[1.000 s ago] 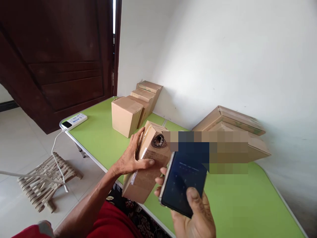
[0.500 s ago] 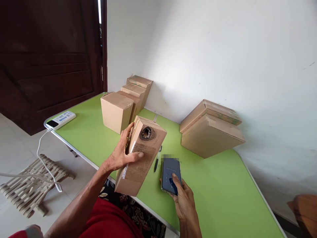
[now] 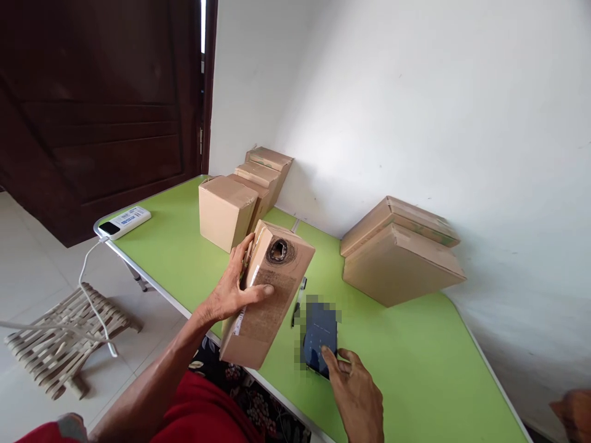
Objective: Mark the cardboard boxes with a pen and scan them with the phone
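Note:
My left hand [image 3: 237, 286] grips a long cardboard box [image 3: 272, 295], thumb across its front and fingers around the far side. The box is tilted, with a hole ringed by dark scribbles near its top and a brown taped patch below. Lower right, my right hand [image 3: 353, 381] pinches the near right edge of a smartphone [image 3: 318, 335], the thumb on its dark screen. Blurred blocks hide parts of the phone's outline. Between box and phone lies a black pen [image 3: 298, 304], partly hidden by the box.
Several cardboard boxes [image 3: 224, 212] stand in a row at the back left of the green table [image 3: 401, 369]. Two flatter boxes [image 3: 401, 264] lean against the wall at right. A white device [image 3: 127, 221] with a cable sits at the left corner, above a woven stool [image 3: 69, 338].
The view has shifted slightly, so everything sits a little further right and lower. My right hand has moved from around the phone toward its lower right edge. The left hand keeps its grip on the box.

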The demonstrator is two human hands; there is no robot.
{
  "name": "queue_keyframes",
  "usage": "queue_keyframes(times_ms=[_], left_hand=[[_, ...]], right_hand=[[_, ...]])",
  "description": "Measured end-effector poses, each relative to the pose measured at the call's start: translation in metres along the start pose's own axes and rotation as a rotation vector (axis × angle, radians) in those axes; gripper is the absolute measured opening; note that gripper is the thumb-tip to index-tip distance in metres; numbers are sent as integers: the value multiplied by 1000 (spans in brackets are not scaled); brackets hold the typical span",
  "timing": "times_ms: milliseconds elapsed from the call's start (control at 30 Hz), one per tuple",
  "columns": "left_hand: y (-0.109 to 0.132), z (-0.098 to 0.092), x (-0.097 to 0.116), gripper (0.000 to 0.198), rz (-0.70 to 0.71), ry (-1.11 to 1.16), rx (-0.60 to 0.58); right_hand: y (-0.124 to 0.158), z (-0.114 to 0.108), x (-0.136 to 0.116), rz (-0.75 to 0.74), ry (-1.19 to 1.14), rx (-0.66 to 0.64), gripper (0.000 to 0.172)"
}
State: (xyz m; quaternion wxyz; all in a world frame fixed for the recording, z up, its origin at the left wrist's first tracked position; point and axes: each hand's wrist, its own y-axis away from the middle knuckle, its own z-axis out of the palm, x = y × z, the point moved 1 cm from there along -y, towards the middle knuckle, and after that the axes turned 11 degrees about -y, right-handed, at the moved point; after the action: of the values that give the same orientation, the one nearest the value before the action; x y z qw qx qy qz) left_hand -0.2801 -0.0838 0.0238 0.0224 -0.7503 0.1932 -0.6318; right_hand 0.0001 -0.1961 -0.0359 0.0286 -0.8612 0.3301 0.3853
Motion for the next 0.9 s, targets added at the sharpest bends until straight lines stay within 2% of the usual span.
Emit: queue_keyframes(times_ms=[100,133,167,200,267,300,333,400,467,500,600,700,800,900], left_hand=[[2,2,0,121,-7,89,38],[2,3,-1,122,-7,117,55],[3,4,-1,123,-8,139,73],[3,6,-2,123,-10,154,91],[4,10,-4,121,-6,174,119],[5,13,-4,121,2,173,128],[6,15,-4,122,18,161,135],[7,19,-1,124,62,110,128],[10,19,2,130,105,50,91],[12,17,4,132,124,41,66],[24,1,6,135,132,202,-24],[44,-25,11,120,-9,480,-66],[59,-50,24,110,-143,608,-106],[59,-65,40,116,-149,675,-129]], right_hand=[[14,3,-4,-107,11,117,80],[21,8,-5,-111,-58,90,79],[31,17,-5,-89,-166,-5,78],[41,29,-6,-25,-298,-164,79],[66,58,-8,180,-609,-585,90],[79,73,-11,335,-777,-790,102],[90,86,-15,422,-995,-950,108],[102,102,-26,489,-1438,-1068,107],[101,107,-38,467,-1771,-985,91],[97,106,-43,471,-1860,-923,83],[83,100,-56,528,-1928,-810,65],[72,93,-67,447,-1905,-707,54],[62,81,-75,203,-1843,-505,56],[46,59,-75,60,-1703,-320,70]])
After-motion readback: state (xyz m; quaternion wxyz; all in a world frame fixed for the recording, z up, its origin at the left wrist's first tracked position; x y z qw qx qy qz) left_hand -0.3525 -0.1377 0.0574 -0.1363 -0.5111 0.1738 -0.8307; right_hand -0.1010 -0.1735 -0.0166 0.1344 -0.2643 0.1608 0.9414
